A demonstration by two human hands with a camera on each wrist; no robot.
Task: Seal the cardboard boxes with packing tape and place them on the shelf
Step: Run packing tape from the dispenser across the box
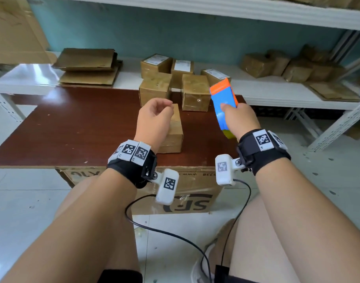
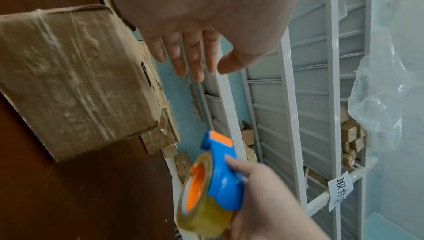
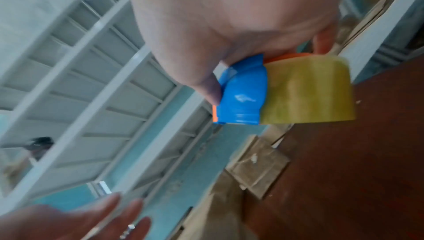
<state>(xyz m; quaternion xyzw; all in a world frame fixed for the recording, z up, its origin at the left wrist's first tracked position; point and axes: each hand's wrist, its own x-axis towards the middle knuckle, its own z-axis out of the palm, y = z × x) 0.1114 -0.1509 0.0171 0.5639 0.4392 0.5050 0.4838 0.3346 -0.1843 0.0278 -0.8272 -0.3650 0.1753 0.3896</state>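
A small taped cardboard box (image 1: 174, 135) (image 2: 75, 81) sits on the brown table (image 1: 73, 127) near its front edge. My left hand (image 1: 154, 117) (image 2: 192, 57) hovers above that box, fingers relaxed and holding nothing. My right hand (image 1: 239, 119) (image 3: 229, 32) grips a blue and orange tape dispenser (image 1: 224, 99) (image 2: 220, 167) (image 3: 241, 97) with a yellowish roll of clear tape (image 2: 201, 213) (image 3: 307, 91), raised above the table's right edge. Two more small boxes (image 1: 154, 90) (image 1: 195, 94) stand at the table's far edge.
Behind the table a white shelf (image 1: 277, 92) carries labelled small boxes (image 1: 182, 68), flattened cardboard (image 1: 89, 66) and wrapped boxes (image 1: 287, 66) at the right. A large carton (image 1: 195, 193) stands under the table's front edge. Cables run from my wrist cameras down between my knees.
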